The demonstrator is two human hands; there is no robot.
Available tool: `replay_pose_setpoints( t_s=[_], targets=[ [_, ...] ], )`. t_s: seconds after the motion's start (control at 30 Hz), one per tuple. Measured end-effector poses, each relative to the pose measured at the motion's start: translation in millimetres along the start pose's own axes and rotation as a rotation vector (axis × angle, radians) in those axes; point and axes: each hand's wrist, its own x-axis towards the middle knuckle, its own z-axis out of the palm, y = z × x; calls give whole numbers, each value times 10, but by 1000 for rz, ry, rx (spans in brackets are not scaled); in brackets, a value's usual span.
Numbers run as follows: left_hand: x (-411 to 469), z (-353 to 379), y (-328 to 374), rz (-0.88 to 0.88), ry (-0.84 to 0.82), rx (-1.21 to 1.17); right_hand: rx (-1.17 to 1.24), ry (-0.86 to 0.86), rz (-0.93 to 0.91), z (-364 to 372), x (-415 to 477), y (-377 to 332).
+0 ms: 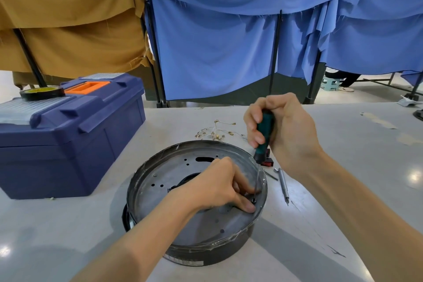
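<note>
Resting on the table [343, 144], right of the toolbox [68, 144], the round base [164, 167] is seen with its perforated plate facing up. The right hand [283, 128] is wrapped round the screwdriver [264, 135], which is held over the far-right rim, its long axis near upright and its tip end pointing down. The left hand [217, 183], the nearer one, is curled inside the base, and what seems a small screw [253, 201] is pinched by its fingertips, just below the driver. The tip is judged to need lowering straight onto that screw. A label [185, 262] is carried on the near wall; its print cannot be read.
</note>
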Motion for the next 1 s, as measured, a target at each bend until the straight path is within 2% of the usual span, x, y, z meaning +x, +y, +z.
replay_pose_setpoints(
  t_s=[0.17, 0.27, 0.47, 0.6, 0.67, 0.73, 0.87, 1.0],
  targets=[
    [-4, -8, -12, 7, -10, 1, -406, -283, 11, -165, 38, -177],
    [7, -13, -25, 3, -5, 54, -593, -349, 2, -250, 37, -295],
    [10, -15, -29, 3, 1, 67, -770, -212, -155, -239, 6, -324],
    [8, -14, -31, 4, 5, 78, -973, -54, -319, -230, -9, -316],
    [8, -12, -28, 1, 0, 79, -1069, -44, -344, -242, -16, -346],
    [4, -12, -26, 0, 3, 64, -1135, -90, -317, -235, -19, -366],
    [-7, -12, -32, 17, 8, 11, -1039, -232, -62, -187, -46, -399],
    [6, -9, -46, 15, 6, 6, -1159, -358, 2, -324, -67, -547]
  ],
)
